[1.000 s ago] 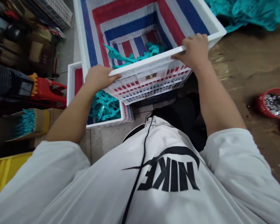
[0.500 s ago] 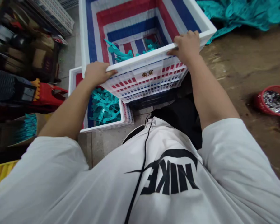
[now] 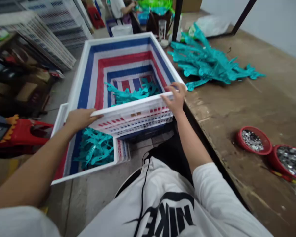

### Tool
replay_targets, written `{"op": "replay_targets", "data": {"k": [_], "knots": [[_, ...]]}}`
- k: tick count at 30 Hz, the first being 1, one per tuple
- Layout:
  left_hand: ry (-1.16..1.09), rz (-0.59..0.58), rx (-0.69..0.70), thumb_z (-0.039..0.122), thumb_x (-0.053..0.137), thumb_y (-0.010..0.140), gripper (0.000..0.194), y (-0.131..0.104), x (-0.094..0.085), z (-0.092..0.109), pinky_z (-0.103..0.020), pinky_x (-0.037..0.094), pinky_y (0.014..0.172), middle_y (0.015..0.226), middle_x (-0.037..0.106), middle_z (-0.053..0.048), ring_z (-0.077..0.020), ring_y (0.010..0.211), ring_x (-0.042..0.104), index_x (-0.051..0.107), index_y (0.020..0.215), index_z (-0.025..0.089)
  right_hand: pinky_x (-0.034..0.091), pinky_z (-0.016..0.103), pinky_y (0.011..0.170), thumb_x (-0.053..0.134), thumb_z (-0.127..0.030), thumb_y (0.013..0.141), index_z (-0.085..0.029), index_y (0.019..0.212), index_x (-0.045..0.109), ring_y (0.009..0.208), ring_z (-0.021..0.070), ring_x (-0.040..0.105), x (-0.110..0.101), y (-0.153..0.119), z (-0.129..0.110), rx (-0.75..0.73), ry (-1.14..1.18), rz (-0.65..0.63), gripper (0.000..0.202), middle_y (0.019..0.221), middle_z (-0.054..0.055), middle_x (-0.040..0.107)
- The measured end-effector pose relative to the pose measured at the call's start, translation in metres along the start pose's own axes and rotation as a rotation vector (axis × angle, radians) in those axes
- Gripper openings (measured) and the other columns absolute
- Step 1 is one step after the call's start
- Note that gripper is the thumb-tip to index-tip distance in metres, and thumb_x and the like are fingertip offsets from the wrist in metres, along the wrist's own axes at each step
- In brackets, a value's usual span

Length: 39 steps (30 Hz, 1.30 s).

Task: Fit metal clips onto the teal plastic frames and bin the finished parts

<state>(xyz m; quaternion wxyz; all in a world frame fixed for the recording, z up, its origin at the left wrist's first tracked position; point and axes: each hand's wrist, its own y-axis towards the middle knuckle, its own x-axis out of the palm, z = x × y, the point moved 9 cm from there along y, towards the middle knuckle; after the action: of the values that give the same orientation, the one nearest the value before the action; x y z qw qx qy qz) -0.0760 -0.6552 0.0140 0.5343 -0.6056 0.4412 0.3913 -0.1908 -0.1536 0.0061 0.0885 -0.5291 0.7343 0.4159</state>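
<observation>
A large white crate (image 3: 135, 113) with a red, white and blue striped lining is tilted towards me. My left hand (image 3: 81, 118) grips the left part of its near rim. Near the rim's right corner, my right hand (image 3: 175, 95) has its fingers over the edge and its thumb on the outside. Several teal plastic pieces (image 3: 130, 95) lie at the bottom of this crate. Below and to the left, a second lined crate (image 3: 115, 148) holds a heap of teal pieces (image 3: 96, 148), partly covered by the first crate.
On the brown table (image 3: 212, 108) at the right lie a teal pile (image 3: 212, 62) and two red baskets of metal parts, one basket (image 3: 267, 148) nearer the middle. A red plastic object (image 3: 27, 131) is at the left. Another person (image 3: 120, 10) is at the back.
The view has lifted and turned, showing more of the table, both red baskets and the background. Both hands still hold the large crate's rim.
</observation>
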Motion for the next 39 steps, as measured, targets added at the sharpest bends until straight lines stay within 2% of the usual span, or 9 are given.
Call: {"op": "replay_targets", "data": {"k": [2,5,11,16,19,23,29,35,39], "knots": [[0.073,-0.01,-0.025,0.063,0.051,0.132,0.057,-0.001,-0.002,0.005,-0.028,0.028,0.081,0.128,0.092,-0.011,-0.034,0.114,0.082,0.085,0.143,0.019,0.061,0.06,0.133,0.084,-0.054,0.118,-0.021,0.13,0.089,0.162,0.0443,0.067,-0.017,0.007,0.061,0.368,0.286,0.245,0.035,0.148,0.019,0.08],[0.077,-0.018,-0.004,0.061,0.047,0.128,0.058,-0.003,-0.004,0.01,-0.029,0.035,0.083,0.139,0.095,-0.016,-0.0405,0.124,0.088,0.087,0.142,0.021,0.071,0.047,0.104,0.081,-0.052,0.102,-0.021,0.111,0.082,0.122,0.0377,0.078,-0.004,0.015,0.101,0.691,0.563,0.264,0.033,0.107,0.009,0.078],[0.132,-0.037,-0.006,0.063,0.031,0.118,0.064,-0.002,0.01,-0.01,-0.038,0.052,0.088,0.137,0.098,-0.015,-0.0479,0.132,0.093,0.086,0.127,0.032,0.063,0.036,0.08,0.079,-0.044,0.074,-0.023,0.1,0.078,0.086,0.027,0.068,0.008,0.016,0.09,0.64,0.716,0.197,0.033,0.082,-0.002,0.067],[0.209,-0.113,-0.02,0.061,0.023,0.121,0.066,0.002,0.014,0.009,-0.041,0.055,0.091,0.14,0.096,-0.016,-0.0453,0.136,0.093,0.082,0.129,0.032,0.071,0.047,0.096,0.08,-0.048,0.075,-0.023,0.108,0.081,0.098,0.0329,0.074,0.01,0.023,0.129,0.66,0.686,0.188,0.041,0.098,0.004,0.075],[0.243,-0.173,-0.01,0.056,0.031,0.126,0.06,0.001,0.01,0.04,-0.039,0.051,0.09,0.139,0.095,-0.017,-0.0436,0.133,0.092,0.082,0.138,0.027,0.068,0.063,0.123,0.078,-0.052,0.089,-0.024,0.136,0.085,0.138,0.0448,0.076,-0.009,0.033,0.156,0.614,0.466,0.18,0.054,0.134,0.014,0.08],[0.218,-0.171,-0.081,0.057,0.045,0.129,0.058,-0.001,0.008,0.057,-0.039,0.053,0.101,0.146,0.091,-0.022,-0.0465,0.138,0.087,0.082,0.15,0.018,0.046,0.075,0.145,0.06,-0.052,0.126,-0.026,0.171,0.079,0.186,0.0504,0.045,-0.029,0.057,0.117,0.121,-0.234,0.004,0.055,0.178,0.024,0.068],[0.136,-0.116,-0.128,0.062,0.051,0.129,0.064,-0.003,0.009,0.044,-0.05,0.06,0.12,0.142,0.088,-0.023,-0.047,0.14,0.083,0.083,0.149,0.01,0.054,0.056,0.114,0.052,-0.069,0.139,-0.014,0.113,0.085,0.131,0.0443,0.079,-0.006,0.037,0.059,-0.097,-0.535,-0.496,0.069,0.116,0.025,0.085],[0.154,-0.18,-0.113,0.06,0.05,0.132,0.064,-0.006,0.005,0.021,-0.04,0.055,0.117,0.147,0.087,-0.02,-0.0402,0.14,0.08,0.081,0.152,0.008,0.051,0.05,0.107,0.038,-0.077,0.141,-0.016,0.106,0.077,0.122,0.0418,0.079,0.006,0.004,0.027,-0.199,-0.466,-0.419,0.081,0.102,0.019,0.08],[0.209,-0.149,-0.1,0.06,0.045,0.134,0.067,-0.026,0.0,0.046,-0.033,0.049,0.099,0.151,0.089,-0.021,-0.0384,0.132,0.081,0.081,0.156,0.008,0.053,0.051,0.105,0.047,-0.077,0.136,-0.019,0.098,0.075,0.112,0.0425,0.079,0.003,0.005,0.043,-0.181,-0.413,-0.386,0.074,0.091,0.015,0.073]]}}
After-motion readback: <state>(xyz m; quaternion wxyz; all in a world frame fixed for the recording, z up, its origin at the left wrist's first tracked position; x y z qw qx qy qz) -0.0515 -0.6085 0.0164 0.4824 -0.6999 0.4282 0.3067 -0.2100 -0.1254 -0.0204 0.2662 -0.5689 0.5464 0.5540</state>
